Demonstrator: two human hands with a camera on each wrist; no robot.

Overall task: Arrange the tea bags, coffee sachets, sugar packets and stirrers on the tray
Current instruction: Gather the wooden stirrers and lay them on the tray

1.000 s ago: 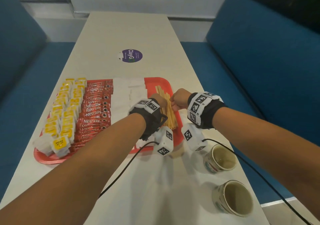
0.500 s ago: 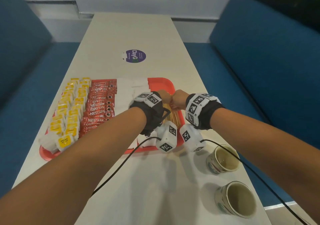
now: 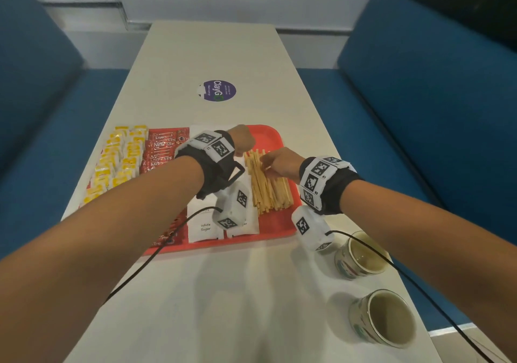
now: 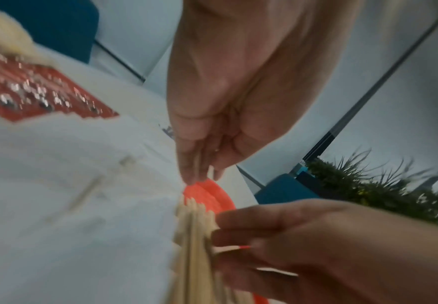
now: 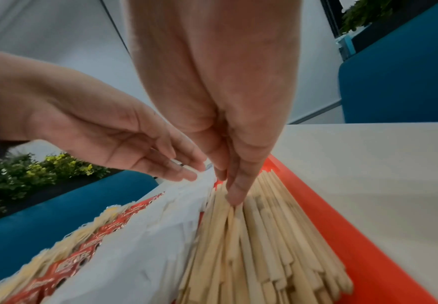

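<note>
A red tray (image 3: 270,136) holds yellow tea bags (image 3: 123,155), red coffee sachets (image 3: 159,150), white sugar packets (image 3: 205,227) and, at its right side, a pile of wooden stirrers (image 3: 268,192). My right hand (image 3: 264,164) reaches onto the pile's far end. Its straight fingers (image 5: 234,195) press on the stirrer tips (image 5: 238,218). My left hand (image 3: 246,150) hovers just left of the far end, above the sugar packets. In the left wrist view its fingertips (image 4: 190,174) seem to pinch a single thin stirrer (image 4: 197,162).
Two empty paper cups (image 3: 361,253) (image 3: 383,320) stand on the white table right of the tray's near corner. A purple round sticker (image 3: 219,90) lies further back. Blue benches (image 3: 419,110) flank the table. Black cables trail from both wrists.
The hands were pressed together over the stirrers; now they have parted. The left hand has risen toward the tray's far side and the right hand's fingers lie on the pile.
</note>
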